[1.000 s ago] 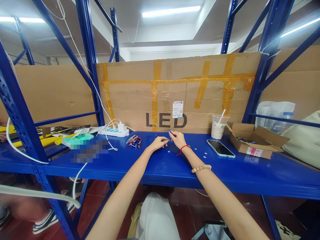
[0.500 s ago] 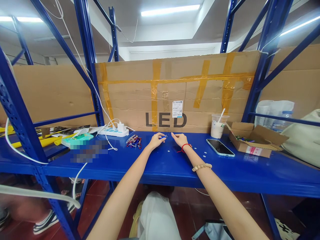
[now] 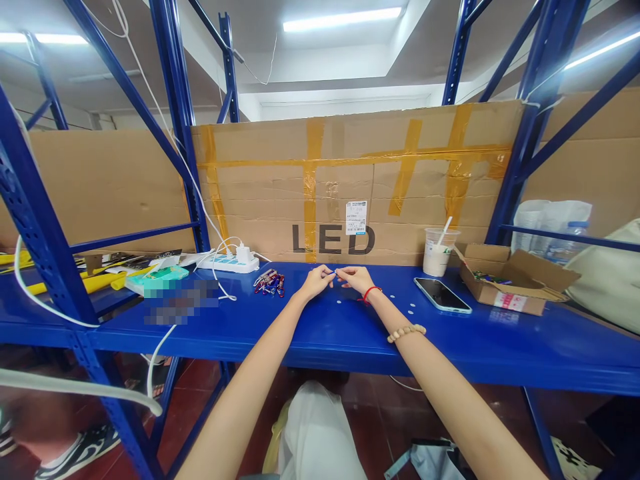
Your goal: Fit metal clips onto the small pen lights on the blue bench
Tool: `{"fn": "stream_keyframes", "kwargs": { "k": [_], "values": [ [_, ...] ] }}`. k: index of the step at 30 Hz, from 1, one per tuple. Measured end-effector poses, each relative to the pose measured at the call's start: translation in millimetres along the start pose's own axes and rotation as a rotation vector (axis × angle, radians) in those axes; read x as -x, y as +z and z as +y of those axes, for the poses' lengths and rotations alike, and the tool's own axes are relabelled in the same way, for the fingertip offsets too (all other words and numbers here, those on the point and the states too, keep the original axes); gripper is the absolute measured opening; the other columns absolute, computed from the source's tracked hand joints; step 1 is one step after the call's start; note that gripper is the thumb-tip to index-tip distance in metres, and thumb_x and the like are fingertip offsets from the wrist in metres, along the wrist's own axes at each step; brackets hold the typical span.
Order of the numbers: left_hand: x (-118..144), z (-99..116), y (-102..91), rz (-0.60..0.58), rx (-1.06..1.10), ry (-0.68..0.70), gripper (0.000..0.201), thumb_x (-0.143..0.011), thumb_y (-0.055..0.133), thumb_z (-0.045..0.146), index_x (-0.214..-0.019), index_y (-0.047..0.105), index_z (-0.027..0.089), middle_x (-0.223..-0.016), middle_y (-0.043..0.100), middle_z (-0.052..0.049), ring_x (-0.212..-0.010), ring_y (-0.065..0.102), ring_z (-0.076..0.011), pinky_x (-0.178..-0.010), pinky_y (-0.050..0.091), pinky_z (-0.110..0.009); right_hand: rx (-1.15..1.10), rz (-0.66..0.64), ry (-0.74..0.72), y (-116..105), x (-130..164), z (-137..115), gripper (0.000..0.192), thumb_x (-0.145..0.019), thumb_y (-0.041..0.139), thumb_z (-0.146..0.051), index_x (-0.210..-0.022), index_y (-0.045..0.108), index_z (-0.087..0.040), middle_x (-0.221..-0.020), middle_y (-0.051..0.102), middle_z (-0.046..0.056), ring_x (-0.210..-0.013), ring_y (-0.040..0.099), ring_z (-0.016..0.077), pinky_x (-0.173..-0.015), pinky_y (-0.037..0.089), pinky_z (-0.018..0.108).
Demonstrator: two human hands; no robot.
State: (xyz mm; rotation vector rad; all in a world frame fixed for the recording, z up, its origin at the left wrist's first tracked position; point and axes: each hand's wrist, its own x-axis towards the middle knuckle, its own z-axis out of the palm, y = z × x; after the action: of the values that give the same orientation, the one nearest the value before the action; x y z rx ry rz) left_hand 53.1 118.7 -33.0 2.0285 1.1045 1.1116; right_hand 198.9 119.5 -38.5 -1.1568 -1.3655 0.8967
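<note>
My left hand (image 3: pixel 316 283) pinches a small blue clip (image 3: pixel 334 272) between thumb and fingers, just above the blue tabletop (image 3: pixel 310 330). Against the clip's tip, my right hand (image 3: pixel 356 279) has its thumb and forefinger closed; anything small between them is hidden. The two hands' fingertips meet over the middle of the table. To the left of my left hand lies a pile of red, blue and purple metal clips (image 3: pixel 270 283), which look like small carabiners. Several tiny pale pieces (image 3: pixel 411 305) are scattered around my right hand.
On the right are a phone (image 3: pixel 442 295), a drink cup with a straw (image 3: pixel 438 253) and an open cardboard box (image 3: pixel 505 293) holding small items. A white power strip (image 3: pixel 235 264) with cables stands at the back left. A taped cardboard panel (image 3: pixel 260 193) closes off the back.
My right hand has moved left and its fingertips now meet the clip in my left hand. The left hand stays almost in place. A person's shoe at lower left has shifted.
</note>
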Motion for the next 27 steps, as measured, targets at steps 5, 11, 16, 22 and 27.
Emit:
{"fn": "stream_keyframes", "kwargs": {
  "k": [5, 11, 16, 22, 27],
  "values": [
    [-2.5, -3.8, 0.0, -0.006, -0.002, -0.009, 0.014, -0.079, 0.052, 0.028, -0.070, 0.050, 0.017, -0.054, 0.059, 0.004, -0.054, 0.051, -0.0081, -0.062, 0.037, -0.020, -0.017, 0.025, -0.001, 2.7, -1.7, 2.8, 0.010, -0.070, 0.068, -0.018, -0.074, 0.068, -0.010, -0.073, 0.068, 0.007, -0.064, 0.064, 0.0130, -0.048, 0.054, 0.017],
    [-5.6, -12.0, 1.9, -0.131, 0.098, -0.117, 0.021, -0.084, 0.044, 0.035, -0.080, 0.051, 0.015, -0.062, 0.063, 0.000, -0.039, 0.036, -0.0034, -0.048, 0.032, -0.018, 0.012, 0.113, -0.004, -2.2, -3.3, -2.8, 0.007, -0.074, 0.064, -0.017, -0.075, 0.067, -0.010, -0.078, 0.069, 0.008, -0.065, 0.064, 0.0119, -0.053, 0.057, 0.019],
    [-5.2, -17.6, 1.0, -0.110, 0.013, -0.104, 0.017, -0.081, 0.050, 0.029, -0.082, 0.056, 0.013, -0.056, 0.060, 0.001, -0.044, 0.043, -0.0059, -0.053, 0.036, -0.020, 0.157, 0.184, -0.017, -9.7, -3.1, -6.0, 0.016, -0.081, 0.055, -0.021, -0.084, 0.067, -0.011, -0.089, 0.069, 0.009, -0.071, 0.065, 0.0123, -0.058, 0.056, 0.020],
    [-7.0, -28.7, -6.2, -0.034, -0.154, -0.039, 0.009, -0.068, 0.063, 0.016, -0.077, 0.066, 0.016, -0.075, 0.064, -0.003, -0.078, 0.056, -0.0154, -0.084, 0.041, -0.030, 0.512, 0.201, -0.064, -14.2, 3.6, -3.2, 0.011, -0.073, 0.063, -0.027, -0.072, 0.070, -0.019, -0.082, 0.070, 0.005, -0.085, 0.064, 0.0202, -0.075, 0.051, 0.030],
    [-7.5, -29.1, -9.3, -0.063, -0.345, 0.076, 0.018, -0.066, 0.065, 0.013, -0.081, 0.071, 0.022, -0.090, 0.064, -0.004, -0.098, 0.049, -0.0200, -0.096, 0.035, -0.036, 0.727, 0.106, -0.063, -14.5, 8.6, -5.4, 0.009, -0.070, 0.066, -0.031, -0.069, 0.071, -0.024, -0.083, 0.070, 0.001, -0.089, 0.063, 0.0193, -0.077, 0.047, 0.028]
  ]
}}
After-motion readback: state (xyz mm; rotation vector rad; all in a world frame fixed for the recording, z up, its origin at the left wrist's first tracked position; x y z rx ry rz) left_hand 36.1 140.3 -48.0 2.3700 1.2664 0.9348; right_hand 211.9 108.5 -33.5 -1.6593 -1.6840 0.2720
